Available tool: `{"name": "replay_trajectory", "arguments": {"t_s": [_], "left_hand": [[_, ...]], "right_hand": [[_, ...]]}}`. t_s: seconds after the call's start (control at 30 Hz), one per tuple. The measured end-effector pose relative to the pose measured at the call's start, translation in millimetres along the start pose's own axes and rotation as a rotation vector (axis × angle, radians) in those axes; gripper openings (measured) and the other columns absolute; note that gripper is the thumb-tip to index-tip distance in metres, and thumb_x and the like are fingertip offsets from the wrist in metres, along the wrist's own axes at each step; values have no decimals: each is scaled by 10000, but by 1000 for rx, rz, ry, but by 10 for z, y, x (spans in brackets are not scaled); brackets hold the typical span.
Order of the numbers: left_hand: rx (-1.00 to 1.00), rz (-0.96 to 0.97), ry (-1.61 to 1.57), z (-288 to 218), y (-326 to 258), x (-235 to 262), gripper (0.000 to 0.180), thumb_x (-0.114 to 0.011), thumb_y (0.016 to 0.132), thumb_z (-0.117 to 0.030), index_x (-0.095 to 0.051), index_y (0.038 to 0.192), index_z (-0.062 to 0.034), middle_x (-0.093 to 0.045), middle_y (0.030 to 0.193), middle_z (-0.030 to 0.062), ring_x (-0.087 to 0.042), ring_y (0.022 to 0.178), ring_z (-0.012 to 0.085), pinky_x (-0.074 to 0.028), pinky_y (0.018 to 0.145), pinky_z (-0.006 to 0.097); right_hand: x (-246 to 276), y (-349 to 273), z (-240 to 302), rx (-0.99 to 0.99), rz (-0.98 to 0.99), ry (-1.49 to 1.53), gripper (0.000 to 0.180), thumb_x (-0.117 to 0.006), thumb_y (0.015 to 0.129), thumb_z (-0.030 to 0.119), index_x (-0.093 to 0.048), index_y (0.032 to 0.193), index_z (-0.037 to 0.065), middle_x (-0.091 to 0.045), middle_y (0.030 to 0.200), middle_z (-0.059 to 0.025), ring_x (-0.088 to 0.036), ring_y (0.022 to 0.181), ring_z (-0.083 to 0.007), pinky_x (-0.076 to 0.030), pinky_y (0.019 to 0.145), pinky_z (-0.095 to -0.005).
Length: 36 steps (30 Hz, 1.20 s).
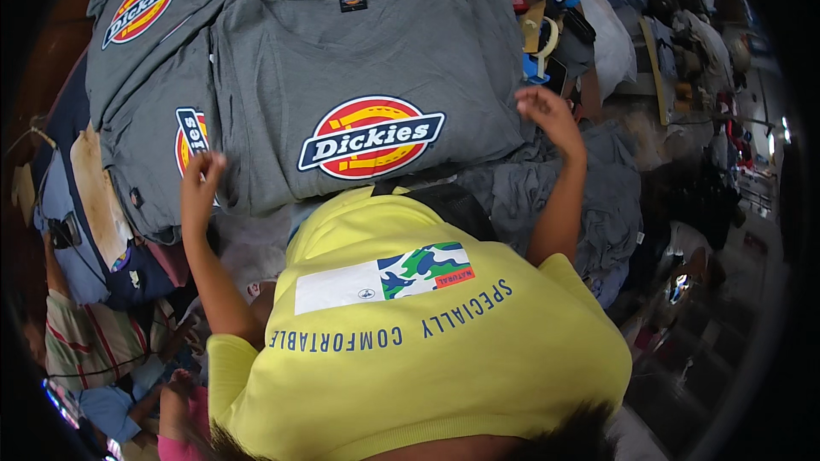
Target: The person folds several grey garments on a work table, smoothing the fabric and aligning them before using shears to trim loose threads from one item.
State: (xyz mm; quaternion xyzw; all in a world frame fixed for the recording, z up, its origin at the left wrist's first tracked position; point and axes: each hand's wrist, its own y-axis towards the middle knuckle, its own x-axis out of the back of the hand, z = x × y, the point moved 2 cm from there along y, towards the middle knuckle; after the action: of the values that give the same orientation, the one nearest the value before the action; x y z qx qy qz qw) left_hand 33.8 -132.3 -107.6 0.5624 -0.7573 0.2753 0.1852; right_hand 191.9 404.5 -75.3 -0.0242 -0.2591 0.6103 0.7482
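Note:
A grey T-shirt [384, 51] with a red, yellow and blue oval print lies spread face up before me, on top of other grey shirts. Over its lower left edge is my left hand [203, 172], fingers loosely bent and apart, holding nothing that I can see. My right hand [549, 115] hovers by the shirt's right side. Its fingers stretch toward the left, slightly smeared by motion, with nothing in them. Another grey shirt [141, 94] with the same print sits partly under the spread one, on the left.
A tape dispenser [540, 47] with a blue base stands at the shirt's right edge, beside a white cloth [603, 30]. Crumpled grey fabric [589, 196] is heaped under my right forearm. At the lower left, another person in a blue top [115, 405] sits close by.

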Motion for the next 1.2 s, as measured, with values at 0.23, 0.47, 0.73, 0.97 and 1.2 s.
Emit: {"name": "replay_trajectory", "arguments": {"t_s": [0.23,0.47,0.73,0.97,1.2], "left_hand": [[39,72,227,-5,-730,-198,247,-655,762,-193,-541,817,18,-418,680,-15,-386,624,77,-346,564,228],[382,140,-377,137,-822,58,155,-605,813,-223,-561,734,-97,-502,699,-74,-470,676,33,-369,598,201],[455,-53,-538,403,-759,77,184,-602,816,-285,-558,716,-138,-514,683,-70,-458,630,28,-364,594,198],[425,-58,-573,580,-808,33,114,-609,812,-226,-549,791,-131,-531,676,-76,-472,586,21,-378,556,184],[343,-142,-516,566,-867,5,191,-633,767,-77,-536,931,-71,-517,693,-43,-473,613,47,-380,570,204]], "right_hand": [[-115,-427,-651,-52,-81,-106,323,-696,696,106,-579,985,21,-457,846,-8,-455,707,-82,-402,666,-212],[-213,-474,-639,-5,-24,-313,429,-723,664,156,-543,1004,-35,-513,973,-77,-527,784,-163,-425,698,-255],[-144,-574,-599,-131,-145,-215,281,-722,686,187,-591,800,-33,-574,742,-27,-525,657,-105,-409,632,-225],[-124,-654,-581,-89,-224,193,168,-686,727,138,-589,793,17,-547,652,11,-492,627,-64,-386,611,-198],[-144,-563,-599,-231,-231,-52,150,-653,724,49,-565,840,14,-526,620,6,-488,610,-71,-406,576,-217]]}}
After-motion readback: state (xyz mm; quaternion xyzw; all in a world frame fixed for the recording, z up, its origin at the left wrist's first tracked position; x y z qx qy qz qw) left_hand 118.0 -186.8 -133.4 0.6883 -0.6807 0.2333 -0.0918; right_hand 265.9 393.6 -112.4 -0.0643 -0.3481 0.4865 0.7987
